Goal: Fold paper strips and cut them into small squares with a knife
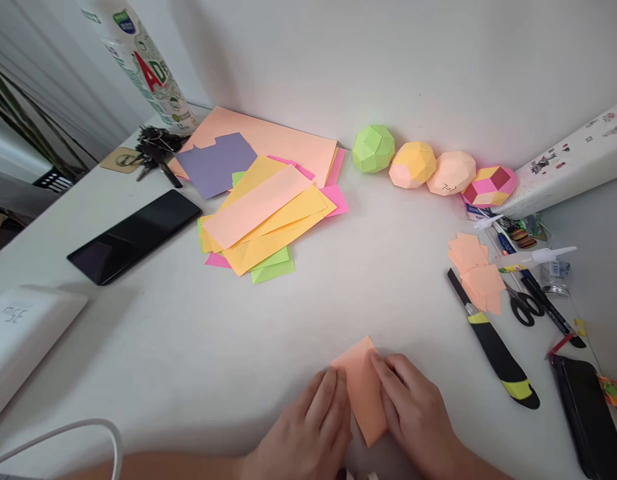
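A peach-coloured piece of paper (364,390) lies between my two hands, close to the front edge of the view. My left hand (311,427) has its fingers together on the paper's left side. On the opposite side, my right hand (413,407) grips the right edge, thumb and forefinger pressed together near the upper corner. Whether the paper is folded under my fingers is hidden. A utility knife (498,353) with a black and yellow handle rests to the right, beside a small stack of peach paper pieces (475,270).
Coloured paper strips (268,213) are piled at the back left, near a black phone (133,237) and keys (158,150). Several paper polyhedra, one a green ball (373,149), line the wall. Scissors (525,307), a black case (585,413) and a white power bank (31,333) sit around.
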`<state>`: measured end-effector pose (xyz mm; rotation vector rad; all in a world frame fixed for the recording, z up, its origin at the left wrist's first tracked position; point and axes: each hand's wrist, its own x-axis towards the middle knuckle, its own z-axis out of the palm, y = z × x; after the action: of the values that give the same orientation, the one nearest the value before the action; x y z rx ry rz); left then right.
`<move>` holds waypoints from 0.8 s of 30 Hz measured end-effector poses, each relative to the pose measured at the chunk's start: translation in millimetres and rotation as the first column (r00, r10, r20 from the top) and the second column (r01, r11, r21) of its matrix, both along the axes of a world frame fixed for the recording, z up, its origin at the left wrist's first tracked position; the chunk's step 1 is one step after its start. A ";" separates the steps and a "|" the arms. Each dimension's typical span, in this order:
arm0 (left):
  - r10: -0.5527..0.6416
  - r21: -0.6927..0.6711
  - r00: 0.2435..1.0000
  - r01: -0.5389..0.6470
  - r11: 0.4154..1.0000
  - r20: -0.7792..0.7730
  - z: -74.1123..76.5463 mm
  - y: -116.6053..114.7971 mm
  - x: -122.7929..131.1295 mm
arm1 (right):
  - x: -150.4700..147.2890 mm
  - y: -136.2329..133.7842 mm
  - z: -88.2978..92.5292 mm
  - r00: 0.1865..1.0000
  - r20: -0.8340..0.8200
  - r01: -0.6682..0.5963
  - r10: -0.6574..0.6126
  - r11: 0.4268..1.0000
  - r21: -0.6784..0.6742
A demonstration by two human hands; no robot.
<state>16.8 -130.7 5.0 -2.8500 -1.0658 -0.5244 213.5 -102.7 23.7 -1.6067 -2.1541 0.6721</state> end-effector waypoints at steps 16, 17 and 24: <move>-0.105 -0.052 0.994 0.103 0.993 -0.027 2.3 11.4 -2.5 | 1.3 -1.5 -2.7 0.996 0.081 -0.041 0.035 0.996 0.074; -0.122 -0.061 0.991 0.119 0.991 -0.051 2.8 12.8 -2.7 | 0.9 -1.3 -2.9 0.993 0.105 -0.061 0.049 0.992 0.107; -0.167 -0.102 0.973 0.152 0.983 -0.159 2.4 25.7 0.5 | 3.0 -3.1 -9.9 0.957 0.268 -0.188 0.115 0.946 0.264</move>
<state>17.3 -105.0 7.4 -3.0104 -0.8592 -0.2451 216.5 -105.7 13.8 -1.4422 -2.4421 0.1877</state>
